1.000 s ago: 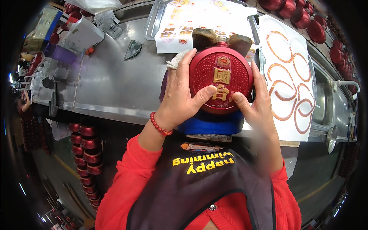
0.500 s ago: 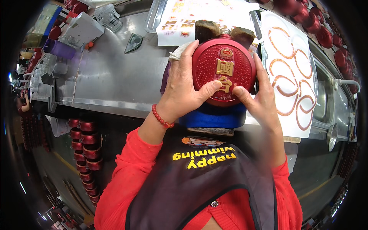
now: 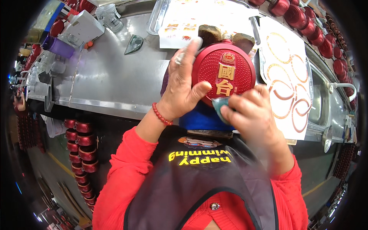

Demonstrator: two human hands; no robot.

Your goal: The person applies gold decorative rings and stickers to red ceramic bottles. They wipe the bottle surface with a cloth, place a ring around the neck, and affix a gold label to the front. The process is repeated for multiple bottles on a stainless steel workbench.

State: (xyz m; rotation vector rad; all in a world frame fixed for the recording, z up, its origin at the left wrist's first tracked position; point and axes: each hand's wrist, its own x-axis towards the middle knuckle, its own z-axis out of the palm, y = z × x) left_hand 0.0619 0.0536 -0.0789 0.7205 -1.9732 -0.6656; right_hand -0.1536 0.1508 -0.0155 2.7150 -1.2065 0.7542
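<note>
A red, disc-shaped bottle (image 3: pixel 207 71) with a dotted face lies on a blue cloth pad (image 3: pixel 203 121), its neck end between two worn brown blocks (image 3: pixel 209 35). Gold raised characters and a small emblem run down its middle. My left hand (image 3: pixel 179 90) rests against the bottle's left side, fingers stretched out and thumb lying over the edge of the face. In my right hand (image 3: pixel 251 115) is a thin teal scraper (image 3: pixel 219 107). Its edge meets the lower rim of the face, below the last character; fingers hide the rest of it.
Behind the bottle lies a white sheet of gold decals (image 3: pixel 191 17) by a metal tray (image 3: pixel 155 19). Ring-shaped decals on another sheet (image 3: pixel 281 42) are to the right. A piece of greenish glass (image 3: pixel 134 44), a purple cup (image 3: pixel 58 46) and a glass jar (image 3: pixel 110 18) stand on the steel bench.
My right hand has left the bottle's right side and now holds the teal scraper at its lower edge. My left thumb has drawn back from the characters toward the left.
</note>
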